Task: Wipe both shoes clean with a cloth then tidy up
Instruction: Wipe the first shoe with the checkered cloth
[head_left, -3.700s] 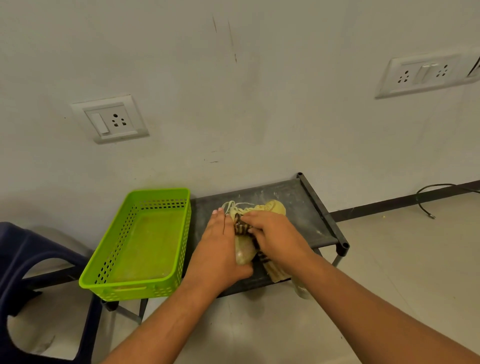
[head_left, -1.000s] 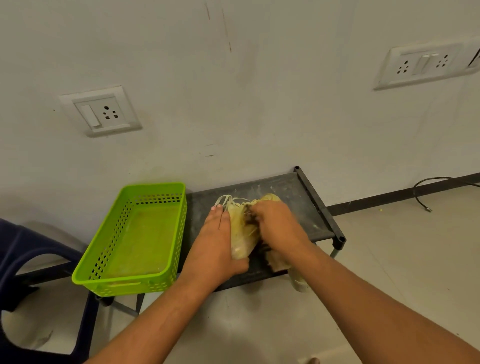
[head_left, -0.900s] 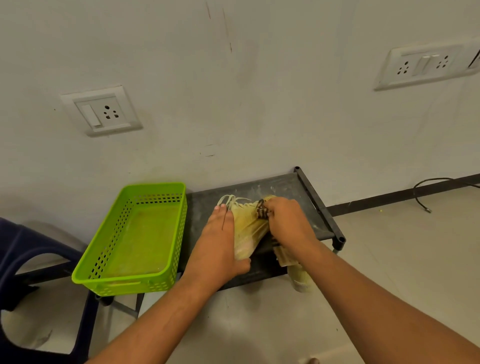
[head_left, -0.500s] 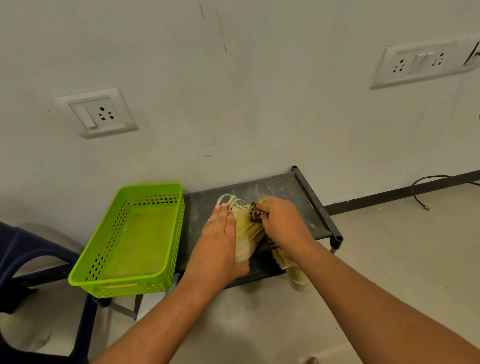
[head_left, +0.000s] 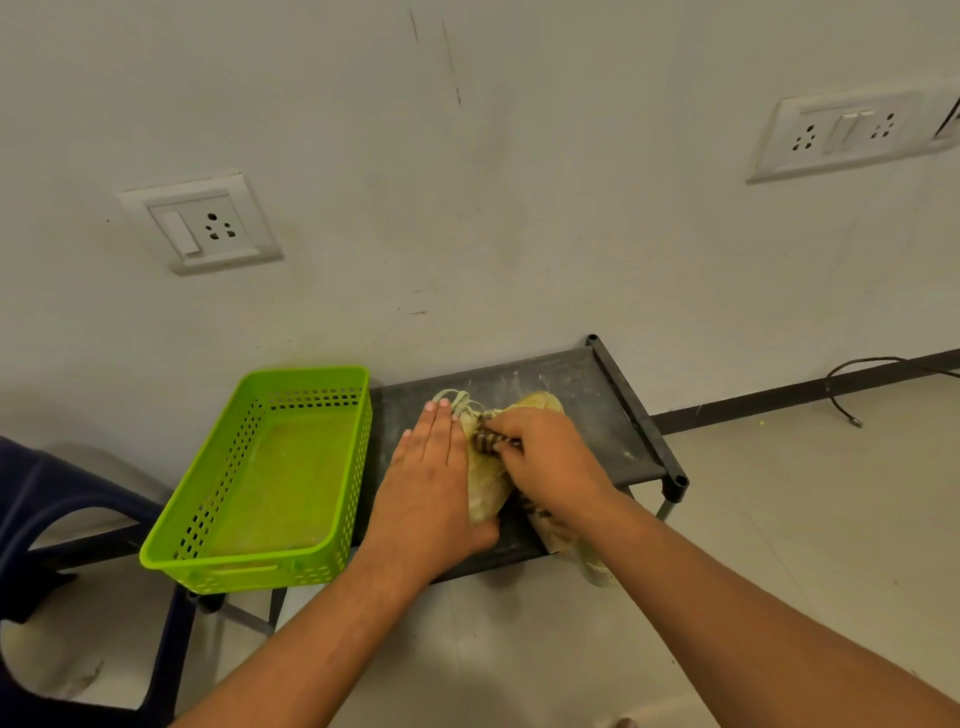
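Cloth (head_left: 485, 441), dark-striped and bunched, sits pinched in the curled fingers of the right hand (head_left: 545, 457). It lies a little further left on the shoe (head_left: 485, 488) than half a second ago. The left hand (head_left: 436, 483) has stayed put: fingers straight and flat along the shoe's left side, thumb hooked round its near end, holding it down on the dark rack (head_left: 597, 415).

Most of the pale yellow shoe is covered by the two hands; only its middle strip and the loose laces (head_left: 457, 402) at the far end show. A second shoe (head_left: 592, 561) lies mostly under the right forearm, its near end hanging past the rack's near edge. The yellow bulge beyond the right knuckles could belong to either shoe; I cannot tell which.

On the left, a green perforated basket (head_left: 306, 371) touches the rack's left end, and a dark blue chair (head_left: 52, 499) is cut off at the left border. Two switch sockets (head_left: 200, 223) are set in the wall behind, and a black cable (head_left: 852, 384) trails on the floor far right.
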